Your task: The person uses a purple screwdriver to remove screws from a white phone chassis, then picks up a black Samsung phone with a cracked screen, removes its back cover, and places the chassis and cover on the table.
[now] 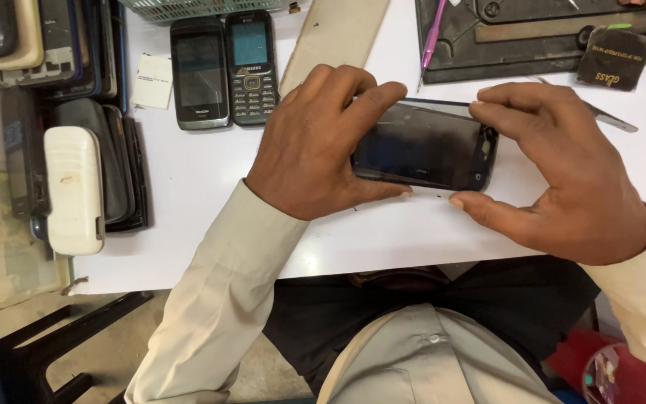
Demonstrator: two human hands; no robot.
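A black touchscreen phone [428, 146] lies sideways over the white table [196, 172], held between both hands. My left hand [315, 142] grips its left end, thumb under the near edge and index finger along the far edge. My right hand [570, 172] pinches its right end, fingers on the far top corner and thumb at the near edge. Both arms wear light beige sleeves.
Two small phones [222, 67] lie side by side at the back. A stack of phones and cases [76, 172] lines the left edge, a white one on top. A dark work mat [532, 34], a pink pen [435, 34] and metal tweezers [613, 118] sit at the back right.
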